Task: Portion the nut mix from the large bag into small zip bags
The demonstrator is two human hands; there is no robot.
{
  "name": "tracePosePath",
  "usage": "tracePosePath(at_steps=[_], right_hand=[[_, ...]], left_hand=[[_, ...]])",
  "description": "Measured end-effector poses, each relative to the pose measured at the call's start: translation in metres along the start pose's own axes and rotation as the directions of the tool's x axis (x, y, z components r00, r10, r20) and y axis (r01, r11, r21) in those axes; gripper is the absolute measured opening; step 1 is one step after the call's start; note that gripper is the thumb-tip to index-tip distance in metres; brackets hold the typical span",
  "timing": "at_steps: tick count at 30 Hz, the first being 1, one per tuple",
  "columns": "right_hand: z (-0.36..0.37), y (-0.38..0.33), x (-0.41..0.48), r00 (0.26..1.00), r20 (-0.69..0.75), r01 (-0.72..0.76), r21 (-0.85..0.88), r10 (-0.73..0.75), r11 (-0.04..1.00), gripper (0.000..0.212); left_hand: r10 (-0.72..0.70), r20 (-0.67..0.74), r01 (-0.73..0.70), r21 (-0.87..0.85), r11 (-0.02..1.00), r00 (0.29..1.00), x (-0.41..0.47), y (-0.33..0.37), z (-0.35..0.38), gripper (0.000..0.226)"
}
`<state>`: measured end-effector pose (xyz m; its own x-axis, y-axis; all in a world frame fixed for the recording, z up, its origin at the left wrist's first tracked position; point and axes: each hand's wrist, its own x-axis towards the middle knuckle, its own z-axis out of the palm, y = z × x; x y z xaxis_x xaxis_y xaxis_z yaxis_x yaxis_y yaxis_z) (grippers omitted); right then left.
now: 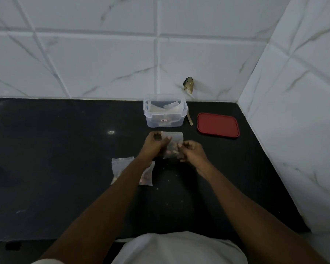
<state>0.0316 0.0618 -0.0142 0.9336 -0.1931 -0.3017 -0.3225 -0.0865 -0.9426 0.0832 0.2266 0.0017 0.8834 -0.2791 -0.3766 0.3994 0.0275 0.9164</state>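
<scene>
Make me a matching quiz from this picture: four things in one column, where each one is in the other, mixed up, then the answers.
1 red lid
2 clear container
3 single zip bag
4 pair of zip bags

A pinched between left hand and right hand
B lying partly under the left forearm
C flat, right of the container
D open, near the tiled wall

Pairs: 1-C, 2-D, 3-A, 4-B

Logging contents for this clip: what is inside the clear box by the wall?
Inside the clear box lie pale folded packets, with something brownish at the bottom. Its walls and the packets hide the rest.
</scene>
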Motion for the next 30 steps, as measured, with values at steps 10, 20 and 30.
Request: tracePosePath(at_steps=[10,20,30], right_hand=[[0.001,-0.003,0.008,0.991,0.081,0.107,-0.002,-0.107,0.994,0.033],[-0.011,-0.056,0.041,0.963,0.151,0.239,-0.113,-0.221,0.964,0.049],[-0.01,-0.138,0.106,0.929,0.142,0.369,-0.25,-0.343,0.895,0.058]], left_hand=[[0.184,0.019,-0.182,0.248,0.951,0.983,0.007,-0.005,-0.003,0.024],[0.341,0.242,-0.418,0.573,0.705,0.908,0.037,0.052,-0.018,0.063],[0.373,0.172,-0.407,0.5,0.764,0.912,0.081,0.132,-0.021,0.069]])
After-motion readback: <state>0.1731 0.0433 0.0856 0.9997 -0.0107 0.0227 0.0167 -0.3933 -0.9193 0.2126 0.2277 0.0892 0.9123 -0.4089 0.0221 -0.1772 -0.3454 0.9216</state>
